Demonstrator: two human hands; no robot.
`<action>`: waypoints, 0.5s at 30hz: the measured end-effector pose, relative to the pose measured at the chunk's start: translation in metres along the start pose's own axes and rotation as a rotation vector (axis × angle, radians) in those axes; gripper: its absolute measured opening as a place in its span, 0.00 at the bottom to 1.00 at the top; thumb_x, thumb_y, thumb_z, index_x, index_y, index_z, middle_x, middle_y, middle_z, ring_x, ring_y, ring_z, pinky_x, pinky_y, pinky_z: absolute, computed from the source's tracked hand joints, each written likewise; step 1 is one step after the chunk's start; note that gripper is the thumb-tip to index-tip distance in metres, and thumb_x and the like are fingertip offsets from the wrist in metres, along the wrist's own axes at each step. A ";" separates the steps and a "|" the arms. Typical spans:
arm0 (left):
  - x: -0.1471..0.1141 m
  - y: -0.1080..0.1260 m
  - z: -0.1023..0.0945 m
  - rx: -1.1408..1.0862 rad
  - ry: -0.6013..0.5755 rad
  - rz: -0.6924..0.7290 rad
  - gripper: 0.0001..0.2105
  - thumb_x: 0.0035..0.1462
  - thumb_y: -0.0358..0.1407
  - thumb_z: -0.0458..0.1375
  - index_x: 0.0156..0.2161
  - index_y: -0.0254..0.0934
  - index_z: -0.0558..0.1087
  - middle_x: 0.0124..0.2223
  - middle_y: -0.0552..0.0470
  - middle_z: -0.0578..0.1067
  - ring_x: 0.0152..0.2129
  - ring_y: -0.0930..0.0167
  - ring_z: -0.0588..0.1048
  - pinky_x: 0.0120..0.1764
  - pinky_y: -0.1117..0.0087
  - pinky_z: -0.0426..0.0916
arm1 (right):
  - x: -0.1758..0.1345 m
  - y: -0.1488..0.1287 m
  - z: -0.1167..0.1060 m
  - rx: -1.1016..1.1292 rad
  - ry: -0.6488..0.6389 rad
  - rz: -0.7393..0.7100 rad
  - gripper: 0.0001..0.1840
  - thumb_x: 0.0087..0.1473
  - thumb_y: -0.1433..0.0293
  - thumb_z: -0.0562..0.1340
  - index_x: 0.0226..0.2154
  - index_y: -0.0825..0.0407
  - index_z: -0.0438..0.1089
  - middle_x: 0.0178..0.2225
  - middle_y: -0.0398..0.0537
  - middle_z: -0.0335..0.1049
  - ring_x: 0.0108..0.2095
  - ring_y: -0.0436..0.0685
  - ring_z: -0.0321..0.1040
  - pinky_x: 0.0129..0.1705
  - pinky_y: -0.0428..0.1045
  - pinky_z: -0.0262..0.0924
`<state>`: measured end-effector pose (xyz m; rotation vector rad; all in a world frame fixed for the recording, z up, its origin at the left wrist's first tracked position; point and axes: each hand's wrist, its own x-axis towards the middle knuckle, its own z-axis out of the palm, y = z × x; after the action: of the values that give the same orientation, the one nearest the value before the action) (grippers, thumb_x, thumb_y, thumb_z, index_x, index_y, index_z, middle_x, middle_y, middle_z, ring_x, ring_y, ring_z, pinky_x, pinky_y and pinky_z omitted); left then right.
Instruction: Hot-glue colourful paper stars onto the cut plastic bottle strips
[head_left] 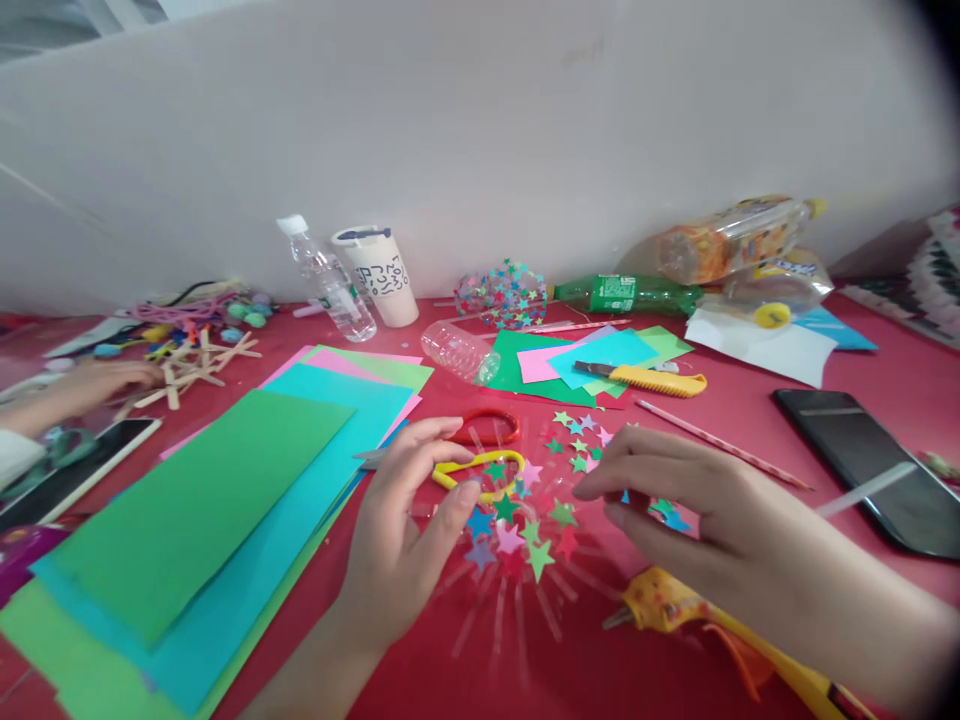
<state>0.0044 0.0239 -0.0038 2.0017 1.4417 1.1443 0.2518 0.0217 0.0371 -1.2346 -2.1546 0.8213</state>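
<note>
A clear plastic piece (498, 625), cut into thin strips that fan out, lies low in the middle with colourful paper stars (538, 560) over its centre. My left hand (409, 530) is at its left side, thumb and fingers curved and apart, with nothing seen between them. My right hand (675, 500) hovers at its right, thumb and fingertips closed together; what they pinch, if anything, is hidden. Scissors with a yellow and a red handle (480, 478) lie partly behind my left fingers. A yellow glue gun (664, 600) rests under my right forearm.
Coloured paper sheets (225, 500) are stacked at left. A yellow cutter (660, 380), a striped pencil (727, 445) and a black phone (870, 465) lie at right. Bottles and a white cup (386, 285) line the back. Another person's hand (112, 385) touches wooden sticks (199, 370).
</note>
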 end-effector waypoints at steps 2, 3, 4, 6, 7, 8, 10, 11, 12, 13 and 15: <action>-0.001 0.000 0.000 0.000 0.001 0.006 0.06 0.62 0.37 0.53 0.42 0.42 0.71 0.54 0.50 0.68 0.55 0.65 0.65 0.56 0.62 0.58 | 0.003 -0.002 -0.001 0.079 -0.036 0.070 0.11 0.56 0.74 0.57 0.34 0.44 0.72 0.34 0.40 0.69 0.34 0.50 0.66 0.36 0.47 0.60; -0.001 0.000 0.000 -0.006 0.002 0.007 0.06 0.62 0.37 0.53 0.42 0.42 0.71 0.54 0.50 0.68 0.55 0.65 0.65 0.56 0.62 0.58 | 0.004 -0.003 -0.002 0.116 -0.056 0.105 0.09 0.54 0.74 0.58 0.32 0.45 0.72 0.33 0.40 0.69 0.34 0.50 0.66 0.36 0.47 0.59; -0.002 0.000 -0.001 -0.013 0.002 0.005 0.06 0.63 0.37 0.53 0.41 0.42 0.71 0.54 0.50 0.68 0.55 0.65 0.65 0.56 0.62 0.58 | 0.005 -0.004 -0.003 0.156 -0.076 0.142 0.07 0.53 0.73 0.59 0.31 0.45 0.72 0.32 0.39 0.69 0.34 0.50 0.66 0.37 0.47 0.59; -0.002 -0.001 -0.001 -0.027 0.002 -0.001 0.06 0.63 0.37 0.53 0.41 0.42 0.71 0.54 0.50 0.68 0.54 0.65 0.65 0.56 0.62 0.59 | 0.007 -0.004 -0.005 0.243 -0.108 0.207 0.04 0.52 0.71 0.61 0.29 0.45 0.72 0.32 0.38 0.70 0.33 0.50 0.65 0.37 0.47 0.59; -0.002 -0.001 -0.001 -0.030 0.001 -0.003 0.05 0.63 0.37 0.53 0.41 0.42 0.71 0.54 0.50 0.68 0.54 0.66 0.65 0.56 0.62 0.59 | 0.007 -0.004 -0.006 0.285 -0.119 0.229 0.03 0.52 0.70 0.62 0.29 0.45 0.72 0.32 0.38 0.70 0.33 0.50 0.65 0.37 0.47 0.59; -0.002 -0.001 -0.001 -0.034 0.000 -0.006 0.05 0.63 0.37 0.53 0.41 0.42 0.70 0.54 0.50 0.68 0.54 0.66 0.66 0.56 0.62 0.59 | 0.007 -0.004 -0.006 0.322 -0.124 0.242 0.03 0.52 0.69 0.62 0.29 0.45 0.71 0.31 0.38 0.70 0.33 0.50 0.65 0.37 0.47 0.59; -0.001 -0.001 -0.001 -0.038 0.001 -0.011 0.05 0.63 0.37 0.53 0.41 0.42 0.71 0.53 0.50 0.68 0.54 0.66 0.66 0.56 0.62 0.59 | 0.007 -0.003 -0.007 0.362 -0.102 0.256 0.03 0.51 0.68 0.63 0.27 0.47 0.71 0.29 0.38 0.69 0.32 0.50 0.64 0.37 0.47 0.58; -0.001 -0.001 0.000 -0.040 0.002 -0.014 0.06 0.63 0.37 0.53 0.41 0.42 0.71 0.53 0.50 0.68 0.54 0.66 0.66 0.56 0.62 0.58 | 0.006 -0.003 -0.009 0.368 -0.081 0.253 0.05 0.51 0.67 0.63 0.26 0.47 0.70 0.28 0.38 0.68 0.31 0.50 0.63 0.35 0.47 0.57; 0.000 -0.001 0.000 -0.043 0.001 -0.019 0.06 0.63 0.38 0.53 0.40 0.41 0.71 0.53 0.49 0.68 0.54 0.65 0.66 0.56 0.61 0.58 | 0.005 -0.003 -0.010 0.365 -0.052 0.248 0.07 0.52 0.66 0.63 0.25 0.48 0.69 0.26 0.38 0.66 0.29 0.50 0.62 0.33 0.46 0.57; 0.000 0.000 0.000 -0.045 0.001 -0.023 0.06 0.63 0.38 0.53 0.40 0.41 0.71 0.53 0.49 0.68 0.54 0.65 0.66 0.56 0.61 0.58 | 0.004 -0.003 -0.012 0.347 -0.012 0.241 0.09 0.53 0.64 0.63 0.25 0.48 0.68 0.25 0.38 0.65 0.28 0.50 0.61 0.31 0.46 0.56; 0.001 0.000 0.000 -0.049 -0.001 -0.029 0.06 0.62 0.38 0.54 0.40 0.41 0.71 0.52 0.49 0.68 0.54 0.65 0.66 0.56 0.60 0.58 | 0.002 -0.004 -0.018 0.286 0.072 0.215 0.11 0.55 0.60 0.61 0.25 0.48 0.66 0.24 0.39 0.63 0.26 0.50 0.58 0.27 0.46 0.53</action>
<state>0.0049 0.0248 -0.0036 1.9414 1.4234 1.1546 0.2610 0.0259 0.0522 -1.3352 -1.7930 1.1137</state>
